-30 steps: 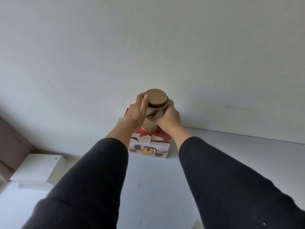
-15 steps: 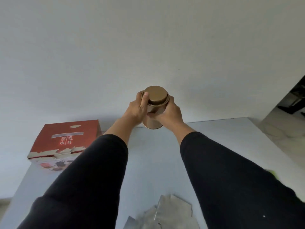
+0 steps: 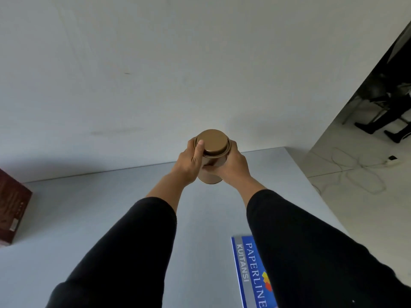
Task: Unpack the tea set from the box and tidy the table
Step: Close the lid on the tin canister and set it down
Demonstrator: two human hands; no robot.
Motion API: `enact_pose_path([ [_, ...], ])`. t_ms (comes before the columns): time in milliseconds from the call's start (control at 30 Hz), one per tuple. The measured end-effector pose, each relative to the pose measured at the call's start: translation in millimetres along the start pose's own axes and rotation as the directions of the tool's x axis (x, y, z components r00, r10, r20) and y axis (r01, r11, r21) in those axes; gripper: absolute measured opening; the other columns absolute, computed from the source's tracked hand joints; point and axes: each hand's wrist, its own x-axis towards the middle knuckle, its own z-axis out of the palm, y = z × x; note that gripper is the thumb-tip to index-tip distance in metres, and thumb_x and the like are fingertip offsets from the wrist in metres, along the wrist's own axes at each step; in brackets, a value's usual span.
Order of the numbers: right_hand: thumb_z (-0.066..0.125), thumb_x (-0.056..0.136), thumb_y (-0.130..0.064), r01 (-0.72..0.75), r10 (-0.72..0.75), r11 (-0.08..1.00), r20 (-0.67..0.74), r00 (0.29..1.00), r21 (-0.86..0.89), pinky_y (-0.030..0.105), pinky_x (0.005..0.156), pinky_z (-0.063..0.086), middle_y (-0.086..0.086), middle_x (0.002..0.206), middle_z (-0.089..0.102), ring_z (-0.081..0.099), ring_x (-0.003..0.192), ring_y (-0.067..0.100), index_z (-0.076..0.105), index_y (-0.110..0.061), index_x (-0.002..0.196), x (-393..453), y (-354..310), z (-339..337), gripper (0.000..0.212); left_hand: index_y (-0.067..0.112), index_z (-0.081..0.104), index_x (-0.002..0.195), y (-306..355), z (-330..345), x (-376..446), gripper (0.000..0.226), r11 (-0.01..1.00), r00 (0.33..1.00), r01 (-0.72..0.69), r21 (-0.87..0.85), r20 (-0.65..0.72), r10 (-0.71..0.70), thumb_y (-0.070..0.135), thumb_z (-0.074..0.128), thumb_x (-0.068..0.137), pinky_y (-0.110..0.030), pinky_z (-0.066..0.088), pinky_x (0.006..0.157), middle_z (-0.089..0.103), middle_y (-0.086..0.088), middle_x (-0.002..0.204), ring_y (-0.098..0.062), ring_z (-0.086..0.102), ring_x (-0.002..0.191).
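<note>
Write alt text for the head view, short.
Both hands, left and right, hold a lidded brown tin above a white table. A red box sits at the left edge, and a blue booklet lies near the right sleeve.

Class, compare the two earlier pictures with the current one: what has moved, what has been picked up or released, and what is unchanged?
The view swung right: the red box slid from behind the hands to the left edge, and a blue booklet now shows. The tin went rightward with the hands. Nothing was taken or released. Left hand and right hand keep their grip, lid on.
</note>
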Motion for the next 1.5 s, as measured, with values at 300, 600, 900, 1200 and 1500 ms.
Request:
enact_pose_path([
  [300, 0.09, 0.058, -0.024, -0.005, 0.004, 1.0, 0.064, 0.998, 0.022, 0.021, 0.089, 0.04, -0.004, 0.13, 0.055, 0.051, 0.12, 0.017, 0.039, -0.022, 0.135, 43.8, 68.5, -10.2, 0.092, 0.015, 0.037, 0.138, -32.2, 61.0, 33.3, 0.052, 0.997, 0.996, 0.079, -0.002, 0.048, -0.079, 0.047, 0.022, 0.101, -0.028, 0.034, 0.099, 0.055, -0.006, 0.131, -0.023, 0.049, 0.123],
  [600, 0.09, 0.06, -0.022, -0.018, 0.017, 1.0, 0.144, 0.989, 0.009, 0.023, 0.091, 0.041, -0.001, 0.131, 0.053, 0.05, 0.121, 0.019, 0.035, -0.022, 0.138, 68.7, 88.6, 1.1, 0.096, 0.021, 0.031, 0.144, -49.2, 72.7, 45.6, 0.052, 0.995, 0.995, 0.101, 0.015, 0.011, -0.101, 0.048, 0.022, 0.1, -0.026, 0.032, 0.099, 0.051, -0.001, 0.137, -0.021, 0.046, 0.128],
  [900, 0.055, 0.085, -0.004, 0.052, 0.023, 0.937, 0.208, 0.978, -0.345, 0.03, 0.101, 0.041, 0.008, 0.141, 0.045, 0.046, 0.128, 0.023, 0.036, -0.016, 0.144, 100.2, 62.4, -44.9, 0.063, 0.025, 0.007, 0.153, -61.3, 76.9, 46.3, 0.113, 0.988, 0.993, 0.114, 0.099, -0.009, -0.114, 0.048, 0.079, 0.068, -0.023, 0.028, 0.107, 0.032, 0.006, 0.154, -0.013, 0.032, 0.14],
  [1200, 0.078, 0.065, -0.045, 0.26, -0.082, 0.819, 0.344, 0.936, -0.511, 0.029, 0.09, 0.043, 0.003, 0.126, 0.04, 0.048, 0.114, 0.02, 0.045, -0.012, 0.136, 100.0, 25.3, -24.4, 0.085, 0.025, 0.033, 0.135, -54.2, 101.9, 54.3, 0.091, 0.986, 0.961, 0.167, 0.007, -0.224, -0.161, 0.028, 0.086, 0.06, -0.02, 0.041, 0.082, 0.056, 0.007, 0.125, -0.014, 0.054, 0.114],
  [1500, 0.079, 0.057, -0.042, 0.243, -0.079, 0.815, 0.314, 0.946, -0.527, 0.027, 0.063, 0.043, 0.007, 0.099, 0.056, 0.059, 0.089, 0.024, 0.065, -0.007, 0.091, 105.3, 11.9, -28.1, 0.051, 0.023, 0.035, 0.134, -59.0, 100.1, 56.2, 0.089, 0.986, 0.968, 0.16, 0.04, -0.204, -0.149, 0.026, 0.085, 0.061, -0.018, 0.039, 0.078, 0.055, 0.006, 0.122, -0.006, 0.049, 0.1],
])
